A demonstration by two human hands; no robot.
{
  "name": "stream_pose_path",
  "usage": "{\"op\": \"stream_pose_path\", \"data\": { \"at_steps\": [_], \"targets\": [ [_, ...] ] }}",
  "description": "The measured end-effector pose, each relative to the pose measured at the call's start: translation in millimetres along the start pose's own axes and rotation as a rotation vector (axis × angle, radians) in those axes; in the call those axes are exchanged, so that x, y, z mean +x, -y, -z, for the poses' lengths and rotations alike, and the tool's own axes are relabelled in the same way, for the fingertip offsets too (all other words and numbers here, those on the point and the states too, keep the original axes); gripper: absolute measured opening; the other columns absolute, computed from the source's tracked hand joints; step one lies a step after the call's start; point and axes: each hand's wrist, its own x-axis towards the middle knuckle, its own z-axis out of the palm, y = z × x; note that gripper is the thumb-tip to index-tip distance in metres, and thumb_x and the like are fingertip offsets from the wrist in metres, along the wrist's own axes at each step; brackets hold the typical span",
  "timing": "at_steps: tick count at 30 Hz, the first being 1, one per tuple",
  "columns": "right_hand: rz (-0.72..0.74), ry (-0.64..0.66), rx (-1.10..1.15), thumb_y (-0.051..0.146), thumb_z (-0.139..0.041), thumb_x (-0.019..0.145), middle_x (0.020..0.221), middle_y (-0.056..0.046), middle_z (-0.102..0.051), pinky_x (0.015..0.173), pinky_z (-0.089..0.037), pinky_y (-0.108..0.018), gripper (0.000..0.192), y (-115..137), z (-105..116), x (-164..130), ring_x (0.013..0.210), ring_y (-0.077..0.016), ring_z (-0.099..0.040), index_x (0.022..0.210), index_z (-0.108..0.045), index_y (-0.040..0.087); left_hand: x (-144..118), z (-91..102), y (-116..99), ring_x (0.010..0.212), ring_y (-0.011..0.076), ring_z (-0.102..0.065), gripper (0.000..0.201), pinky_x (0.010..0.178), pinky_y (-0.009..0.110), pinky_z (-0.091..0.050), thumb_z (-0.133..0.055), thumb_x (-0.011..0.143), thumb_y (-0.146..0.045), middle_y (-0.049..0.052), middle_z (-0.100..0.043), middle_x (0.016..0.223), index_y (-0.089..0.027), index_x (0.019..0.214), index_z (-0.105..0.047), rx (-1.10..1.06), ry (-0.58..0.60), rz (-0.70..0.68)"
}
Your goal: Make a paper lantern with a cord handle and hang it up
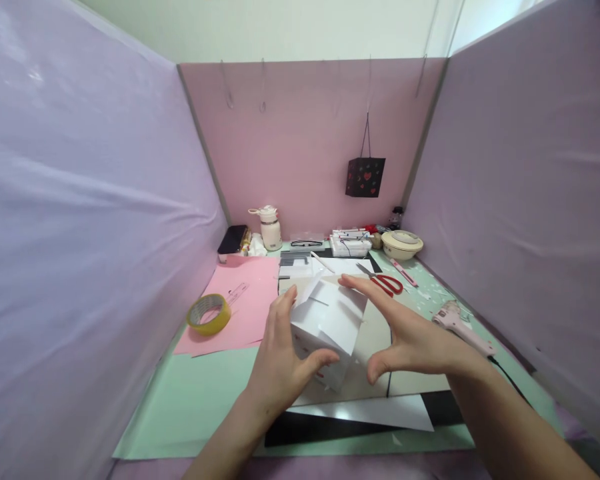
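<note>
Cupping white folded paper box [327,321]

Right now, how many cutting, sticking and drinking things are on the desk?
Scissors: 1
Tape roll: 1
Glue gun: 1
Drink bottle: 1
Total: 4

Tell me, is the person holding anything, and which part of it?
Yes: a white paper box. The left hand grips its near left side, thumb on the lower front. The right hand is open beside it, fingers touching the top flap.
</note>
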Motion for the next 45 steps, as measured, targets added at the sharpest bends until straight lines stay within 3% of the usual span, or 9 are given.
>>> {"op": "stream_pose_path", "data": {
  "at_steps": [5, 10, 16, 20, 23, 26, 30, 38, 45],
  "targets": [
    [-0.098, 0.004, 0.023, 0.057, -0.078, 0.071, 0.152, -0.010, -0.039, 0.112, -0.039, -0.050, 0.103, 0.2, -1.0, 11.0, 0.140, -0.0294, -0.038, 0.153, -0.019, 0.035, 3.2, -4.8, 0.0, 0.140, 0.0334, -0.035, 0.090, 0.110, 0.054, -0.038, -0.075, 0.080, -0.044, 0.013, -0.035, 0.148, -0.031, 0.149, -0.019, 0.013, 0.002, 0.011],
    [-0.033, -0.101, -0.053, 0.045, -0.081, 0.073, 0.133, -0.010, -0.046, 0.104, -0.045, -0.048, 0.094, -0.8, -0.9, 13.2, 0.125, -0.0270, -0.048, 0.150, -0.026, 0.034, -1.7, -7.7, 2.8, 0.138, 0.0337, -0.037, 0.091, 0.109, 0.055, -0.039, -0.076, 0.079, -0.041, 0.014, -0.036, 0.146, -0.029, 0.150, -0.019, 0.016, -0.006, -0.005],
    [0.190, -0.404, -0.345, 0.033, -0.080, 0.077, 0.112, -0.010, -0.052, 0.098, -0.043, -0.054, 0.037, -8.1, -6.2, -5.2, 0.111, -0.0294, -0.049, 0.106, -0.058, 0.025, -4.1, -10.8, 6.9, 0.137, 0.0329, -0.037, 0.089, 0.109, 0.056, -0.039, -0.073, 0.082, -0.042, 0.015, -0.036, 0.144, -0.030, 0.151, -0.016, 0.039, -0.041, -0.070],
    [0.374, -0.558, -0.445, 0.027, -0.081, 0.076, 0.105, -0.009, -0.061, 0.098, -0.044, -0.055, 0.039, -14.4, -11.7, -16.2, 0.102, -0.0275, -0.055, 0.106, -0.056, 0.023, -4.4, -15.3, 11.1, 0.139, 0.0296, -0.034, 0.082, 0.106, 0.052, -0.043, -0.068, 0.088, -0.035, 0.013, -0.030, 0.147, -0.036, 0.151, -0.015, 0.040, -0.069, -0.174],
    [0.462, -0.572, -0.414, 0.027, -0.081, 0.076, 0.098, -0.008, -0.067, 0.093, -0.050, -0.050, 0.042, -18.8, -13.4, -16.7, 0.095, -0.0252, -0.060, 0.110, -0.056, 0.022, -3.2, -16.9, 14.1, 0.143, 0.0319, -0.027, 0.071, 0.109, 0.053, -0.040, -0.070, 0.086, -0.038, 0.011, -0.017, 0.153, -0.038, 0.145, -0.031, 0.101, -0.002, -0.254],
    [0.493, -0.572, -0.407, 0.029, -0.079, 0.078, 0.097, -0.008, -0.069, 0.090, -0.054, -0.047, 0.041, -23.0, -12.7, -14.6, 0.096, -0.0248, -0.062, 0.112, -0.058, 0.022, -1.1, -17.9, 15.1, 0.145, 0.0385, -0.024, 0.079, 0.112, 0.058, -0.035, -0.080, 0.072, -0.049, 0.011, -0.004, 0.158, -0.034, 0.140, -0.042, 0.104, 0.082, -0.232],
    [0.471, -0.499, -0.459, 0.025, -0.076, 0.081, 0.107, -0.008, -0.069, 0.096, -0.053, -0.048, 0.047, -26.7, -9.0, -18.4, 0.106, -0.0252, -0.062, 0.123, -0.055, 0.023, -0.2, -23.2, 11.4, 0.145, 0.0415, -0.022, 0.088, 0.112, 0.063, -0.032, -0.088, 0.061, -0.047, 0.011, 0.005, 0.161, -0.030, 0.135, -0.043, 0.085, 0.039, -0.150],
    [0.411, -0.421, -0.573, 0.018, -0.066, 0.088, 0.114, -0.005, -0.070, 0.097, -0.052, -0.047, 0.043, -28.7, 2.2, -29.4, 0.110, -0.0241, -0.063, 0.128, -0.054, 0.028, -2.8, -41.6, 2.5, 0.149, 0.0390, -0.013, 0.093, 0.108, 0.058, -0.039, -0.089, 0.060, -0.037, 0.014, 0.005, 0.161, -0.027, 0.136, -0.036, 0.097, -0.041, -0.127],
    [0.488, -0.712, -0.606, 0.008, -0.064, 0.080, 0.101, -0.006, -0.069, 0.087, -0.054, -0.047, 0.030, -46.1, -32.0, -31.4, 0.093, -0.0230, -0.061, 0.103, -0.061, 0.027, -0.6, -43.6, 6.7, 0.148, 0.0365, -0.015, 0.082, 0.110, 0.057, -0.036, -0.080, 0.072, -0.038, 0.016, -0.003, 0.160, -0.025, 0.137, -0.033, 0.104, -0.052, -0.126]
  ]
}}
